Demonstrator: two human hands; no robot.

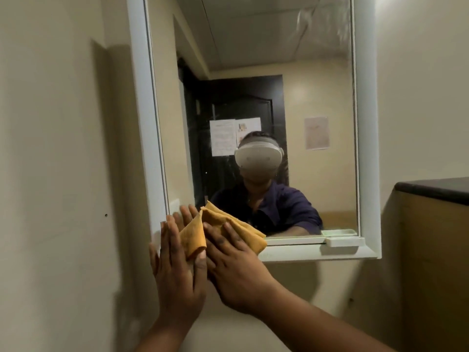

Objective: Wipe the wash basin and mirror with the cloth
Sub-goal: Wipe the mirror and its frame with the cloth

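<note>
Now, the mirror [253, 59] fills the upper middle of the frame, set in a white frame [142, 123] on the cream wall [55, 148]. Its glass is hard, smooth and fragile, so you should press it flat and evenly, never with a knuckle or a nail. I judge that smears show in the upper right of the glass, so that part is probably not wiped yet. The basin is not in view, so you cannot tell its state.

At the right edge of the frame a dark counter [436, 189] stands apart from the mirror. A small white tray [345, 242] lies on the ledge at the lower right of the mirror; it looks light, so I think a careless wipe could push it off.

The cloth [228, 222] is at the lower left corner of the mirror, orange, soft and folded. It is light and will bunch up easily, so take it under a flat palm, spread wide.

Your right hand [233, 265] lies on the cloth with straight fingers and presses it against the glass. Your left hand [177, 265] is also flat, fingers straight, at the frame corner, and one fold of cloth hangs over its fingers.
</note>
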